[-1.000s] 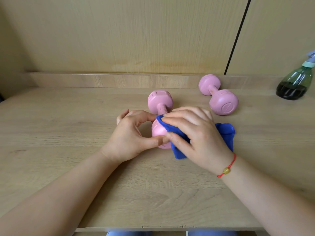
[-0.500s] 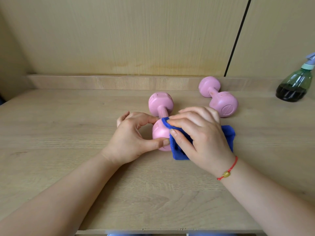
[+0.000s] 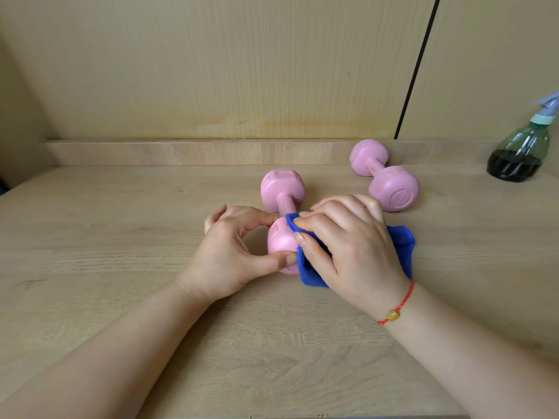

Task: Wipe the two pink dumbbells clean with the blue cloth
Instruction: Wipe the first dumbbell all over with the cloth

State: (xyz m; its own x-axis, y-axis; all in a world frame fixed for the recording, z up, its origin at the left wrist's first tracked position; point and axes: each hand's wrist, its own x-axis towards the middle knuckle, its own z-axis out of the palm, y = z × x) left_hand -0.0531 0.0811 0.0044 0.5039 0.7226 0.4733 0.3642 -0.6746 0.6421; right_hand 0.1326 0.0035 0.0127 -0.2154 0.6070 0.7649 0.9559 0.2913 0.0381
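Note:
One pink dumbbell (image 3: 282, 189) lies at the middle of the wooden table, its handle pointing away from me. My left hand (image 3: 230, 252) grips its near head between thumb and fingers. My right hand (image 3: 351, 246) holds the blue cloth (image 3: 402, 241) and presses it against the right side of that same head, fingers curled over the fabric. The second pink dumbbell (image 3: 390, 182) rests untouched further back on the right, close to the wall ledge.
A green spray bottle (image 3: 520, 152) with dark liquid stands at the far right by the back ledge (image 3: 181, 152). A wooden wall panel rises behind. The table's front edge (image 3: 272, 416) runs along the bottom.
My right hand with the cloth has slid slightly to the right along the near head, showing more pink. My left hand keeps its grip in the same place.

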